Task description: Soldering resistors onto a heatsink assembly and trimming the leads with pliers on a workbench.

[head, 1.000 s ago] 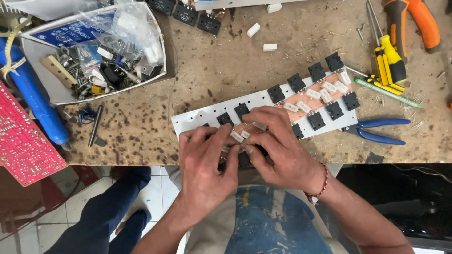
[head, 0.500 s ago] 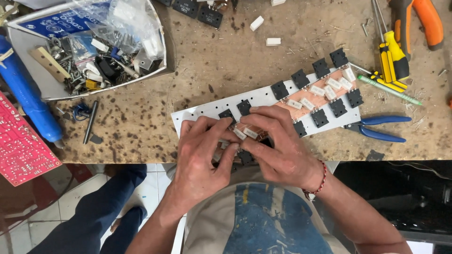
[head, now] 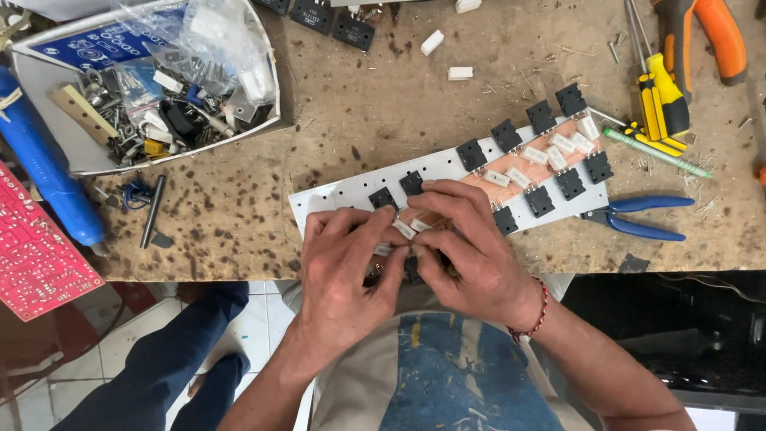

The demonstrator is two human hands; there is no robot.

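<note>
A long white perforated plate (head: 335,196) lies slanted on the worn workbench, carrying a copper-coloured strip with several black square components (head: 506,135) and small white block resistors (head: 562,144). My left hand (head: 343,271) and my right hand (head: 471,247) meet over the plate's near end at the bench edge. Their fingertips pinch small white and black parts there. The parts under the fingers are mostly hidden, so which hand grips what is unclear.
A white tray (head: 263,96) full of screws, bags and small parts stands at the back left. Blue pliers (head: 638,217) lie right of the plate; yellow screwdrivers (head: 662,96) and an orange-handled tool (head: 710,36) lie behind. A blue cylinder (head: 44,168) and red circuit board (head: 36,255) are at left.
Both hands have stayed at the plate's near end, with fingers shifting slightly on the small parts. The camera view has drifted a little.
</note>
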